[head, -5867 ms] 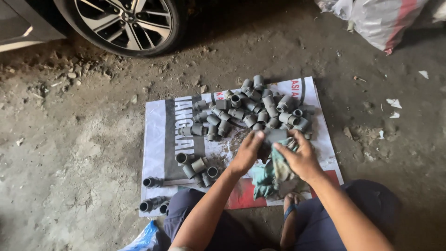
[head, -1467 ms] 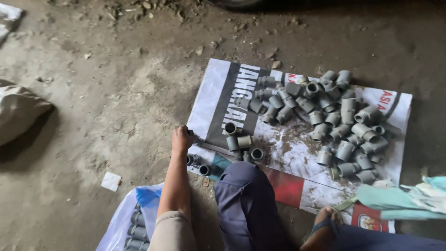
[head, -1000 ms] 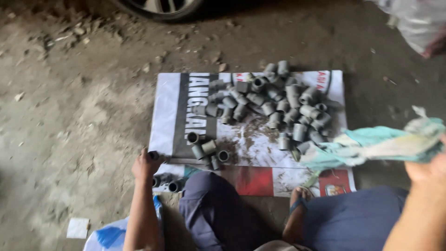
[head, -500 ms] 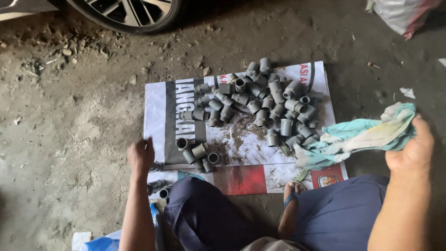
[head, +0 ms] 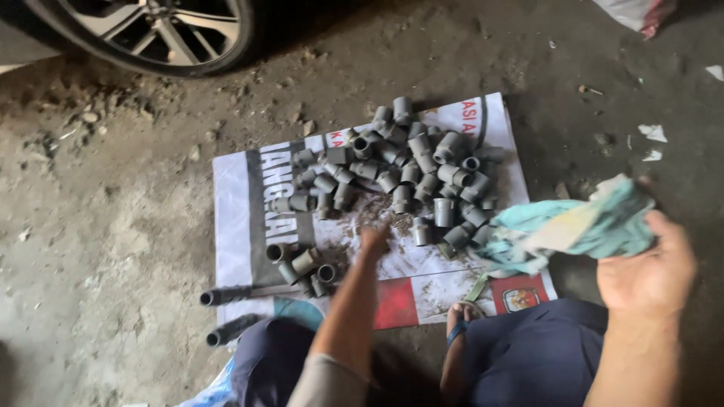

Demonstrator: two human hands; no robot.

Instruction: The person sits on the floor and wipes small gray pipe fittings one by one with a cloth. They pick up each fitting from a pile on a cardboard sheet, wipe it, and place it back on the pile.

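On the printed sheet (head: 234, 188) spread over the floor, I see my left hand (head: 375, 240) reaching, fingers loose and empty, just short of the pile of grey pipe fittings (head: 407, 169). My right hand (head: 648, 267), well apart to the right, grips a teal rag (head: 581, 226).

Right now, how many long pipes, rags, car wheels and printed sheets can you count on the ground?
long dark pipes: 2
rag: 1
car wheel: 1
printed sheet: 1
Total: 5
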